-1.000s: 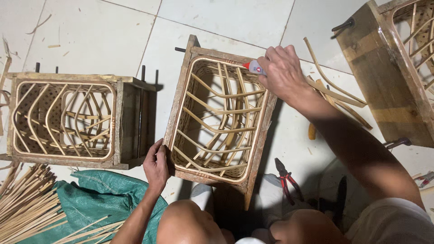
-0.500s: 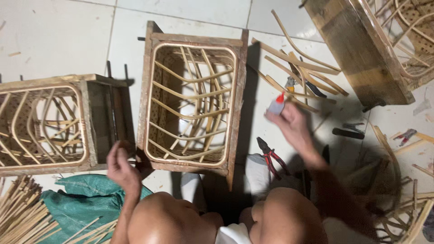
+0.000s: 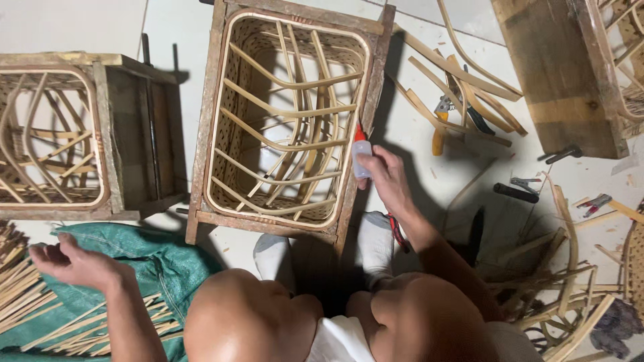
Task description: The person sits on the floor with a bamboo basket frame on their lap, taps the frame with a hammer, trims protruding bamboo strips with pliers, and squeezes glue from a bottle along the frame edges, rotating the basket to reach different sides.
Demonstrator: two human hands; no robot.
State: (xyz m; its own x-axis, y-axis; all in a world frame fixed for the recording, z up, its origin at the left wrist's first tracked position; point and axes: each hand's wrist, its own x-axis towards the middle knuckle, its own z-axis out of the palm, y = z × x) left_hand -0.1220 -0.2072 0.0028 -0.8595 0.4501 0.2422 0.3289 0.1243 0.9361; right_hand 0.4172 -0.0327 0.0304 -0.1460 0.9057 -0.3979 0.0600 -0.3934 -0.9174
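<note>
Gluing the frame's right rail.
My right hand [image 3: 389, 177] grips the glue bottle [image 3: 361, 153], mid-frame, tip on the frame [image 3: 367, 100]; squeeze lightly, following the joint. Left hand [image 3: 70, 261], lower left, released, empty.

Landmark: square wooden frame holding a woven rattan basket [image 3: 288, 121], standing on the tiled floor [image 3: 80, 27] just ahead of the person's socked feet [image 3: 374, 245]. Left of it, just beside, a second wooden frame with rattan basket [image 3: 74, 137]. Left and nearer, green sack [image 3: 151, 258] with a bundle of thin cane strips [image 3: 20, 291] on it; left hand [image 3: 70, 263] over the sack. At its right rim, right hand [image 3: 388, 179] with small plastic squeeze bottle [image 3: 361, 155]. Right of it, loose bent rattan strips [image 3: 463, 87], then wooden board frame [image 3: 560, 74] far right.
</note>
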